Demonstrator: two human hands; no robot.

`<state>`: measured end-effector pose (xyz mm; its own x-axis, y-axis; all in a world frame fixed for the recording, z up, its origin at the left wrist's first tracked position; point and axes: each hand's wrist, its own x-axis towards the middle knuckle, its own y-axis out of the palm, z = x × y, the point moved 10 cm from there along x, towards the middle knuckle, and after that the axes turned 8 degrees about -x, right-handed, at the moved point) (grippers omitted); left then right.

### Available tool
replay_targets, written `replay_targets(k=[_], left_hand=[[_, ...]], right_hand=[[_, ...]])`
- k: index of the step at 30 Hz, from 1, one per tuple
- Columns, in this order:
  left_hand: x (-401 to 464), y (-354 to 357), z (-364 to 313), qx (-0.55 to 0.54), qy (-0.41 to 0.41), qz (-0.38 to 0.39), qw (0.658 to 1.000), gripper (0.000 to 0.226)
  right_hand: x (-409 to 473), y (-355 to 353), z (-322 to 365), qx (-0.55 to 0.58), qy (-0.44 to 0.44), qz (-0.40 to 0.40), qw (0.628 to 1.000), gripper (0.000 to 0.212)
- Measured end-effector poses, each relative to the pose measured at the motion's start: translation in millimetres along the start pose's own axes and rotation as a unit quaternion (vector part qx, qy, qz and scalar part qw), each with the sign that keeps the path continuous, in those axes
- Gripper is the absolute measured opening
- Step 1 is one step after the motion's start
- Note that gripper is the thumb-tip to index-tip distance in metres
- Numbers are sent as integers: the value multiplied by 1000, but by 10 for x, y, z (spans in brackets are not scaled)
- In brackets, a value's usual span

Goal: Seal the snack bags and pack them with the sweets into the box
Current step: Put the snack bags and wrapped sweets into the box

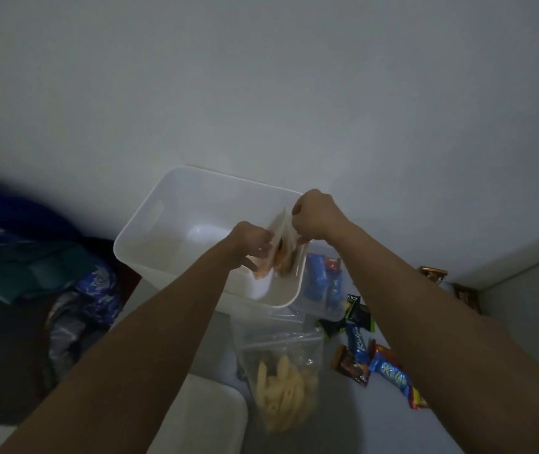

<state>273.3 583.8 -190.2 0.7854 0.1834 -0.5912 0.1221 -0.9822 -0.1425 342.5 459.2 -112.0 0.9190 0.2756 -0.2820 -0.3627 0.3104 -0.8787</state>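
Observation:
A white plastic box point(150, 224) with a handle slot stands against the wall. Above its near right corner both hands hold a clear snack bag point(283, 244) with orange pieces inside. My left hand point(251, 244) pinches its left side, and my right hand point(314, 216) grips its top edge. A second clear zip bag point(281, 371) of pale yellow sticks lies on the surface nearer to me. Wrapped sweets are scattered on the right: blue bars point(389, 371), a brown one point(350, 365) and a dark green packet point(356, 311).
A clear tub point(324, 286) with blue wrapped sweets sits just right of the box. A white lid point(209, 417) lies at the bottom centre. Dark clothes and plastic bags point(65, 290) pile up on the left. Two brown packets point(464, 294) lie by the right wall.

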Motion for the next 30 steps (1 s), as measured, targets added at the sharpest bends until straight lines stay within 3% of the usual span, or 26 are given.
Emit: replay_targets(k=[6,10,13,16,19,24,27,30], left_hand=[[-235,-250,-206,17,85,-70,994,22],[-680,-372,-351,53,139,-83,985,27],[-929,-381,-114,141,69,-54,986,31],[-1093,-394,247,254,-3,-32,967,32],[-1196,-369,412,324,39,-62,943,37],[-1282,-224,666,182,125,-62,973,24],[-1338,-201,717,178,158,-35,971,18],[-1467,-100,744,166,128,39,977,17]], right_hand=[[-484,-240,-212,130,3,-32,991,20],[-937,-82,-304,75,-36,30,996,11],[-1274,253,-326,-23,-75,114,990,7],[-1478,560,-400,-51,-81,134,986,21],[-1591,769,-466,-24,-69,111,991,31],[-1726,884,-494,-17,-82,74,994,38],[-1836,915,-513,-47,-96,118,987,34],[-1961,853,-457,-97,-133,168,972,17]])
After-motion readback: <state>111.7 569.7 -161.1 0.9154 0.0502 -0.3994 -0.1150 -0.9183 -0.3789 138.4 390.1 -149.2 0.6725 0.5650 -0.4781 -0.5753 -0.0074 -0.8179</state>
